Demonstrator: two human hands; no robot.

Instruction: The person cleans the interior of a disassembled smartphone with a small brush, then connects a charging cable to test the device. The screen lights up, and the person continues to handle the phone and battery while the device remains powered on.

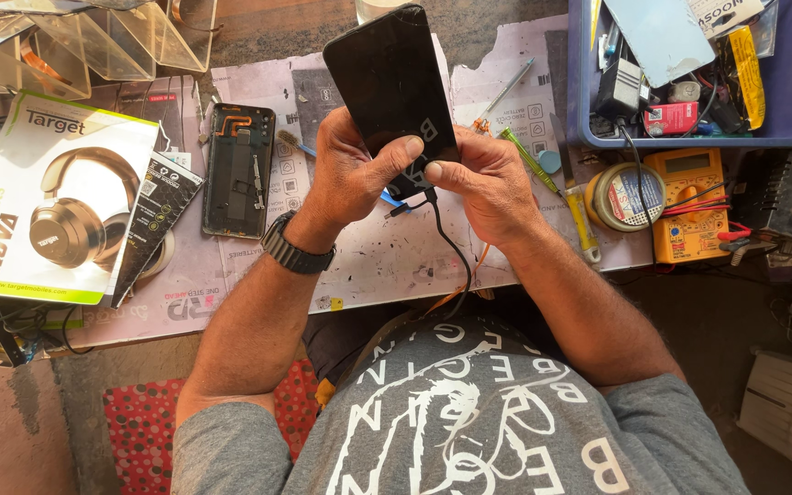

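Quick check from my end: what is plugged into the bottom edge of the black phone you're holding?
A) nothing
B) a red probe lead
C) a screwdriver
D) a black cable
D: a black cable runs from the bottom edge of the black phone, gripped by the left hand and right hand.

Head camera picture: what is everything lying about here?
phone: one, black, held in both hands
cable: one, black, plugged at the phone's lower end
opened phone body: one, dark, on the mat, left
headphone box: one, white and green, far left
multimeter: one, yellow, right
tape roll: one, beside the multimeter
tray: one, blue, top right, full of parts
wristwatch: one, black, left wrist
left hand: gripping the phone
right hand: gripping the phone
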